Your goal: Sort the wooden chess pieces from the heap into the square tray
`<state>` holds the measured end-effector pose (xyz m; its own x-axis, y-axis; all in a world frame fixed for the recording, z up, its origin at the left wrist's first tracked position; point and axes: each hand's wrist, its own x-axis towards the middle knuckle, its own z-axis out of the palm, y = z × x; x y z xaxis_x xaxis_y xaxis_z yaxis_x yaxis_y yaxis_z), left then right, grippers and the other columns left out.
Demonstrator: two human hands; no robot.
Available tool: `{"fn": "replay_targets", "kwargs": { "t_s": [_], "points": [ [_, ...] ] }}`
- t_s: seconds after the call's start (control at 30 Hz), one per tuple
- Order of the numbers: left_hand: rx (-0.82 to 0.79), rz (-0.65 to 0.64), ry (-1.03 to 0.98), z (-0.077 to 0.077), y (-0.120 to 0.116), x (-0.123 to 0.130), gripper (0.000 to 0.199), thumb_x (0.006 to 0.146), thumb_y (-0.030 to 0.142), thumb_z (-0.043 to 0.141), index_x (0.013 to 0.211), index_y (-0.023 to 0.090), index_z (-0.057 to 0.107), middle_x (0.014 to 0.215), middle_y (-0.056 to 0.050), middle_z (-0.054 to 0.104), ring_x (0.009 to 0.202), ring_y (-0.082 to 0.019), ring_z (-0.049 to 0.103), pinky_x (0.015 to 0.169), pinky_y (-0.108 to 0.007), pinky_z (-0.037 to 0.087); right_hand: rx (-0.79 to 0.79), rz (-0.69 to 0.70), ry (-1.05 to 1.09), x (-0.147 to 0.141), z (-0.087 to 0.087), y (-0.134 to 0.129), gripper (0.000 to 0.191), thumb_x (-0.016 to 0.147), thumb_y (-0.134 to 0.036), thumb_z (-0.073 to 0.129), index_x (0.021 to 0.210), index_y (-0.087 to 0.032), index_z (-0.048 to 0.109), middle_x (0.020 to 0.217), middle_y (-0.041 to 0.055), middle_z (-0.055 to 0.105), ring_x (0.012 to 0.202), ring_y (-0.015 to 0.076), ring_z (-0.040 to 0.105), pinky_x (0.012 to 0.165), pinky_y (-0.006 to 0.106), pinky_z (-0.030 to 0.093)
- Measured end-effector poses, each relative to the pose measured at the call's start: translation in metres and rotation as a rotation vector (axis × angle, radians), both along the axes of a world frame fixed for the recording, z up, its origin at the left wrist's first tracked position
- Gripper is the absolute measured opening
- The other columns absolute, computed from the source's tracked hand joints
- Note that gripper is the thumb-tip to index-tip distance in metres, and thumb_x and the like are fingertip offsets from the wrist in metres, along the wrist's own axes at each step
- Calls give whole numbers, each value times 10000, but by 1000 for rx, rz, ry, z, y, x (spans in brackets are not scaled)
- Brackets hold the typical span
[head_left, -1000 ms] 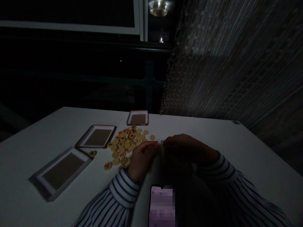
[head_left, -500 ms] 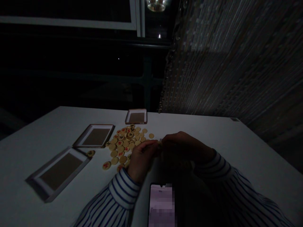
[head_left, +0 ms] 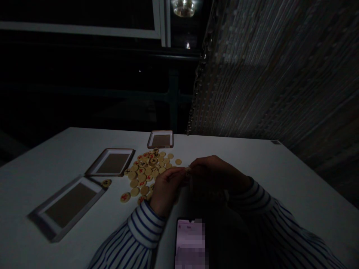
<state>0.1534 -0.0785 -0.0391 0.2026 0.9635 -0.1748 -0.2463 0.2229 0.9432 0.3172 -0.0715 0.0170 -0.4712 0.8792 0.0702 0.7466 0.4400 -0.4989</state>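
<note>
The left hand [head_left: 166, 188] has its thumb and first finger pinched together on a small round Chinese chess piece [head_left: 187, 171] with a dark mark on it. The piece is held up over the middle of the table [head_left: 244, 151]. The right hand [head_left: 217, 172] comes in from the other side, with its fingertips bent down right by the same piece. It is too dark to tell if those fingers are closed on it or just next to it. Under the right hand there is a deep shadow, and what is in it is hard to see.

Just beside the left hand, toward the table's left edge, is a heap of Chinese chess pieces [head_left: 141, 172]. Some show red signs, some show black signs, and some look plain on top.

Around the heap are three open trays with brown bottoms. The small tray [head_left: 161, 141] sits by the table's back edge. The middle tray [head_left: 114, 163] is nearer the left edge, and the long tray [head_left: 70, 203] lies slantwise in front of it. A phone [head_left: 189, 239] with a lit pink screen is below the hands. A bead curtain [head_left: 246, 67] hangs behind the back right corner.
</note>
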Motion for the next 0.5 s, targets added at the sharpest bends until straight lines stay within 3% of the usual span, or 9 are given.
{"fn": "replay_targets", "kwargs": {
  "t_s": [0.23,0.37,0.5],
  "points": [
    [22,-2,40,-2,0,1,278,629,355,646,781,125,619,673,-37,643,490,-86,543,430,-180,401,19,24,22,1,-3,2,236,818,-282,432,917,-168,614,808,30,663,702,115,599,642,219,415],
    [25,-17,39,0,0,1,280,635,354,642,800,129,627,688,-38,643,538,-98,561,448,-178,404,37,96,17,2,-6,4,242,826,-287,425,941,-179,609,887,38,655,780,126,596,690,232,423],
    [-4,-42,7,-3,1,1,291,621,335,658,816,120,639,709,-49,648,573,-108,572,478,-186,420,65,77,35,5,-12,6,246,815,-266,440,1000,-177,576,883,39,653,767,125,598,687,238,428]
  ]
}}
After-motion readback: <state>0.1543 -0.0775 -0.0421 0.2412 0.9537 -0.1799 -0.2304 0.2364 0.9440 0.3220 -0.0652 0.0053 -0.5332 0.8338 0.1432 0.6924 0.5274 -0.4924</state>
